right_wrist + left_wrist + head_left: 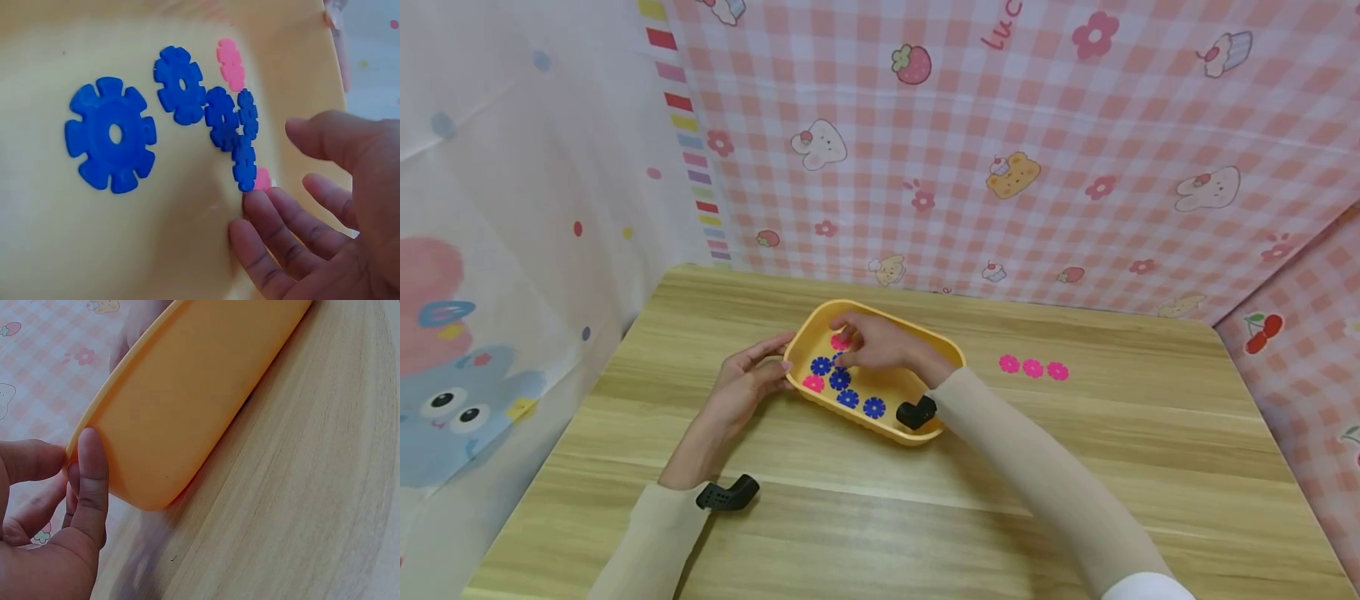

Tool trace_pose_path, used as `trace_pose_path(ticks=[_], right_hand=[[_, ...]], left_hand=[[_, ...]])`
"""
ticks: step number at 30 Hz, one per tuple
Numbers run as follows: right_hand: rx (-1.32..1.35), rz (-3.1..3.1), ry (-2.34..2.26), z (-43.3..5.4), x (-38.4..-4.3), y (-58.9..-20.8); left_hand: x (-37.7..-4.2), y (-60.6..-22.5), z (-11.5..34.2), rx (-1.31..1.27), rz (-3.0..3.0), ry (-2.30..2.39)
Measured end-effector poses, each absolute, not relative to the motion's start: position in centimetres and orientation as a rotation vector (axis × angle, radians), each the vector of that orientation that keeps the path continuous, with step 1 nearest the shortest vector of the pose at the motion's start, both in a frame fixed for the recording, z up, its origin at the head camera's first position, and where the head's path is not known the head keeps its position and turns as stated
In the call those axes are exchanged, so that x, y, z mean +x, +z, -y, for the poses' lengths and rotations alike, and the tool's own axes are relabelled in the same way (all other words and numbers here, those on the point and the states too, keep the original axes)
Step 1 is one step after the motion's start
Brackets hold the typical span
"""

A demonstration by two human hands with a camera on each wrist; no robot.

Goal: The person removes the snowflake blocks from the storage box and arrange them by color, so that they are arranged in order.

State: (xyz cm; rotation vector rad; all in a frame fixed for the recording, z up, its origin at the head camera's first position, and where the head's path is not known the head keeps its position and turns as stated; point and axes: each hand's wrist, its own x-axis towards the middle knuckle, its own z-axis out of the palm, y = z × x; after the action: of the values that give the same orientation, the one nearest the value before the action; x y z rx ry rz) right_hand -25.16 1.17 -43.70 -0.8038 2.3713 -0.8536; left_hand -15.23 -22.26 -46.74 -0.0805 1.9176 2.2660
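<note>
A yellow plastic basin [891,385] sits on the table, holding several blue notched discs [94,156] and pink ones [813,383]. My left hand [741,387] grips the basin's left end. In the left wrist view its thumb presses the outer wall [187,394], with the fingers at the rim. Inside the basin is my right hand [883,342], over the discs toward the left end. The right wrist view shows its fingers [300,231] spread apart, nothing between them and the thumb. The fingertips are close to a blue disc and a partly hidden pink disc [262,180].
Three pink discs [1033,368] lie in a row on the wooden table [865,517], right of the basin. A pink checked cloth [962,125] hangs behind the table, and a white patterned cloth [535,167] at the left. Black devices [727,494] are worn on both wrists.
</note>
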Motion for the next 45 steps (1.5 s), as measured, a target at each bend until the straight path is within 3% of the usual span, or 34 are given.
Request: trace_pose_path(ticks=[45], right_hand=[[-0.662, -2.538, -0.686, -1.6, -25.1, -45.1]], left_hand=[[-15.2, -46.8, 22.2, -0.096, -1.917, 2.272]])
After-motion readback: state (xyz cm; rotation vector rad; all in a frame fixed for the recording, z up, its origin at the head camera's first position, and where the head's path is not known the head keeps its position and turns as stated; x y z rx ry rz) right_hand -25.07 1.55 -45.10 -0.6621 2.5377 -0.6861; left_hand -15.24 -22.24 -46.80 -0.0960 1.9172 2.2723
